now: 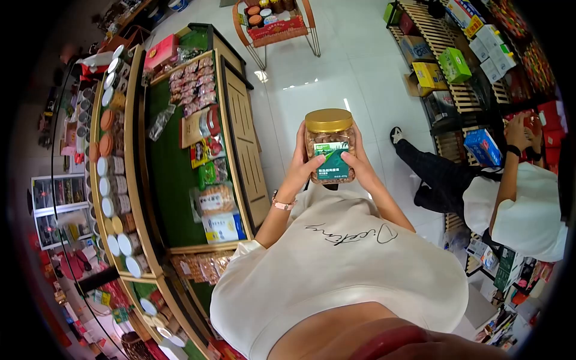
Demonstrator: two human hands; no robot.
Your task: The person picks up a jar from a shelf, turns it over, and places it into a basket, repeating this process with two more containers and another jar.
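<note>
I hold a clear plastic jar [329, 144] with a gold lid and a green label upright in front of my chest, over the white floor. It is filled with brown nuts. My left hand [303, 165] grips its left side, thumb across the label, a pink watch on the wrist. My right hand [359, 163] clasps its right side.
A green-topped display counter [174, 180] with packaged snacks and rows of lidded jars runs along my left. A person in a white top [516, 210] crouches at the wooden shelves [450, 72] of boxes on the right. A basket stand [276, 27] stands ahead.
</note>
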